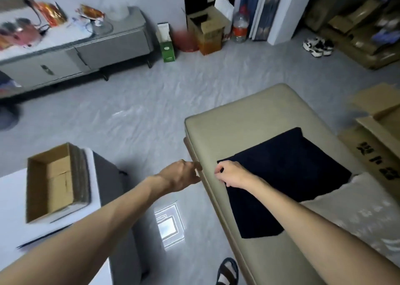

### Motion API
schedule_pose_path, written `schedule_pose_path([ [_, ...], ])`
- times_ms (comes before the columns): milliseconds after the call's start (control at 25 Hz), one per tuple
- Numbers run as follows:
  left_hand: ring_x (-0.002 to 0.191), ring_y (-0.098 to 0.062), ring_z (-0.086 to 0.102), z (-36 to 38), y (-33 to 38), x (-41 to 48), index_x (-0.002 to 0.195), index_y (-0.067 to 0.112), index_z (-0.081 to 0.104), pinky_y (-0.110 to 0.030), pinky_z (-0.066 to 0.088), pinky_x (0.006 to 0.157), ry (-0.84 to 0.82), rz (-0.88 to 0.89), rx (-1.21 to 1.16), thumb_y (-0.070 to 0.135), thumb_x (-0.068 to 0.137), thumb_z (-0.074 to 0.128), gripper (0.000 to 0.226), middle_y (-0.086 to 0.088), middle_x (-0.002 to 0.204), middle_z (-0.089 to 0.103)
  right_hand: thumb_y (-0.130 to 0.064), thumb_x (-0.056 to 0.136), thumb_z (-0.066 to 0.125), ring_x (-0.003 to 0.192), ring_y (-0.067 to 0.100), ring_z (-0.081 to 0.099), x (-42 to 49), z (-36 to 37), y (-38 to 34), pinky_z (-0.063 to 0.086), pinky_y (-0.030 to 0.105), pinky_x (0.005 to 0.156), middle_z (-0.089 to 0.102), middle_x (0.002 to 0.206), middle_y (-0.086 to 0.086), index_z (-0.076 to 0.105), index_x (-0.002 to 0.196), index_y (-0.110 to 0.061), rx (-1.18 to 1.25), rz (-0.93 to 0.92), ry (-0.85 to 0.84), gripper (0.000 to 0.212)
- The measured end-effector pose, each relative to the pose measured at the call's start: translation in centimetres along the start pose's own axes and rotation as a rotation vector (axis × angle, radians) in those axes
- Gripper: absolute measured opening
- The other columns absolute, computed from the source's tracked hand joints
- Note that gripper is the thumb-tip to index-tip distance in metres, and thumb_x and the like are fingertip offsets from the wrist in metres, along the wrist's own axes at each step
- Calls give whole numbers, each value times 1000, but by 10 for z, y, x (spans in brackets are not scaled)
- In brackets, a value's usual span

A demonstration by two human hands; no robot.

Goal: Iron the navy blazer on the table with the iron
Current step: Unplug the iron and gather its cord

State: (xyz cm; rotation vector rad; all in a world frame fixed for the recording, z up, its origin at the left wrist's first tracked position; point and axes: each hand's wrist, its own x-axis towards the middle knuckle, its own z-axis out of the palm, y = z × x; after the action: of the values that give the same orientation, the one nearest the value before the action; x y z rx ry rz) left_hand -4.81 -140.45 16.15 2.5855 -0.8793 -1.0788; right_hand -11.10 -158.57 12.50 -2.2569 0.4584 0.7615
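Note:
The navy blazer lies folded flat on a beige padded table at the right. My right hand rests on the blazer's near left corner, its fingers curled as if pinching the cloth edge. My left hand is at the table's left edge, fingers against the rim; whether it grips the rim is unclear. No iron is in view.
An open cardboard box sits on a white surface at the left. A grey cabinet stands at the back left. More cardboard boxes are beyond the table's right side. A pale cloth lies beside the blazer. A sandalled foot is on the floor.

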Motion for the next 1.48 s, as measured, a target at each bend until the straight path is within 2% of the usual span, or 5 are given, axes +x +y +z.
schedule_pose_path([
  [320,102,-22,64,-113,-209,-294,129,20,58,-23,40,80,222,79,-74,31,97,58,33,-3,118,70,-15,86,58,46,7,50,-134,150,-331,42,12,45,67,73,2,67,86,-18,-77,-113,106,10],
  [440,103,-23,65,-125,-276,-374,127,16,60,-23,41,80,191,90,-58,29,97,60,33,-8,115,71,-17,85,57,53,16,54,-162,206,-411,54,28,61,69,74,4,70,90,-14,-131,-107,92,14],
  [640,82,-19,65,-125,-359,-444,114,15,64,-22,39,69,231,90,-98,27,96,61,21,-8,99,72,-16,81,53,49,15,52,-183,263,-482,46,22,56,67,69,1,65,73,-17,-207,-82,113,15],
  [1040,54,-6,66,-62,-394,-469,91,10,68,-24,52,58,126,100,-133,17,95,54,16,3,76,71,-17,84,62,48,16,51,-194,345,-428,42,22,55,62,63,5,65,71,-13,-115,61,-19,14],
  [1480,107,-23,60,123,-422,-406,122,17,62,-29,44,86,-146,-2,-85,26,96,58,28,-2,115,69,-16,81,57,66,22,63,-140,479,-285,52,29,65,70,84,6,67,87,-10,169,288,-52,14],
])
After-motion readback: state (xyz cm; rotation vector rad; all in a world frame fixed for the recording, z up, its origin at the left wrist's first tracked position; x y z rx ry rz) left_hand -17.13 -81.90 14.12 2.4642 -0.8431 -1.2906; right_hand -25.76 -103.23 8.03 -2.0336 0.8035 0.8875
